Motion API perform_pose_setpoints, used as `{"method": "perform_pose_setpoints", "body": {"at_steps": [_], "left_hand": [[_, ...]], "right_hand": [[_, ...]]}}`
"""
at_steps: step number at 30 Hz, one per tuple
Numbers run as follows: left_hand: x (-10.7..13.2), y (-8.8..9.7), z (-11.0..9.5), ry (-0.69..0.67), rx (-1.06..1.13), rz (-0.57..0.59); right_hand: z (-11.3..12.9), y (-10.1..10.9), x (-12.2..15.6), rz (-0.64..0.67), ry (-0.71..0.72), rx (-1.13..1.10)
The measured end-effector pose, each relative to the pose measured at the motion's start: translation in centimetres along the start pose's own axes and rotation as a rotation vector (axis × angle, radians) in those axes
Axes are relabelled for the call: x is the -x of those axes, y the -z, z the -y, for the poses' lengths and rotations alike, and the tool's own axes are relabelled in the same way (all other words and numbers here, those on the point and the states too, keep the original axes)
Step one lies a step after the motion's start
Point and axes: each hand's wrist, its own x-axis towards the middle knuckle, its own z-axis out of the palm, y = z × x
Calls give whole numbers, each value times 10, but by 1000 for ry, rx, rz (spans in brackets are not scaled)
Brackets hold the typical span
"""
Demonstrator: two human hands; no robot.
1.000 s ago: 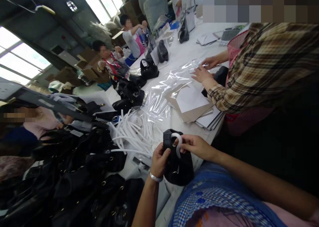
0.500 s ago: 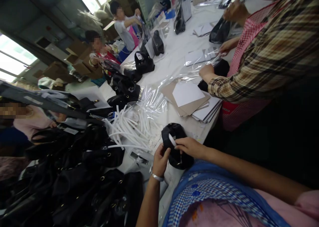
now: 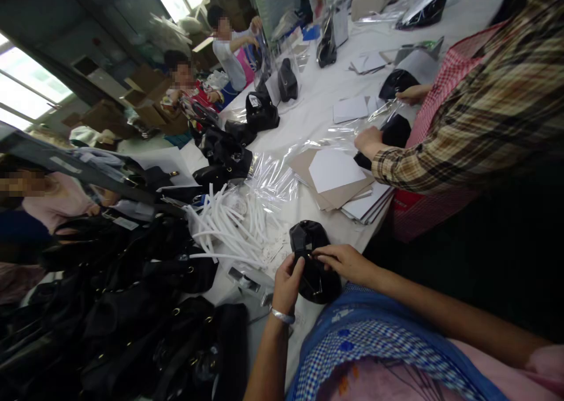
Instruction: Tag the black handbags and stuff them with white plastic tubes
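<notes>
While both hands are on the black bag (image 3: 321, 285): the left hand (image 3: 287, 280) has its thumb and fingers closed on the bag's left side, and the right hand (image 3: 348, 264) pinches at its upper middle.
Right fingertips: drawn together on the bag beside a small glint of metal; exactly which part lies between them is too small to tell.
Place of the bag: at the near edge of the white table (image 3: 308, 122), just in front of the wearer's blue apron (image 3: 374, 345); whether the table bears its weight cannot be told.
Left wrist: circled by a silver bracelet (image 3: 282, 316).
White tubes (image 3: 227, 228): a loose heap beyond the left hand, with small white tags (image 3: 277, 243) scattered at its right side.
Grey device (image 3: 243, 279): on the table just left of the left hand.
Heap of black bags (image 3: 127, 319): to the left, dark and crowded, dotted with gold-coloured rings.
Cards (image 3: 335, 171): white and brown, stacked beyond the held bag, near the table's right edge.
Clear plastic (image 3: 275, 175): spread between the tubes and the cards, shining.
Co-worker in plaid sleeves (image 3: 414, 166): at the right, one hand on clear film beside a dark bag.
</notes>
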Motion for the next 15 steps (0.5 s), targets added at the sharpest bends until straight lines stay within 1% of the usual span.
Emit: {"method": "perform_pose_setpoints", "body": {"at_steps": [2, 4, 7, 10, 13, 15], "left_hand": [[3, -6, -1, -46, -71, -5], [7, -15, 0, -94, -152, -20], [16, -27, 6, -174, -269, -76], [27, -29, 16, -205, -314, -170], [38, -22, 30, -157, -259, -291], [42, -14, 44, -119, -191, -375]], "right_hand": [[9, 0, 2, -9, -81, -184], [17, -1, 3, 22, -178, -366], [26, -3, 1, 25, -308, -580], [32, -5, -3, 19, -353, -655], [43, -5, -14, 59, -352, -632], [57, -1, -28, 97, -323, -623]]}}
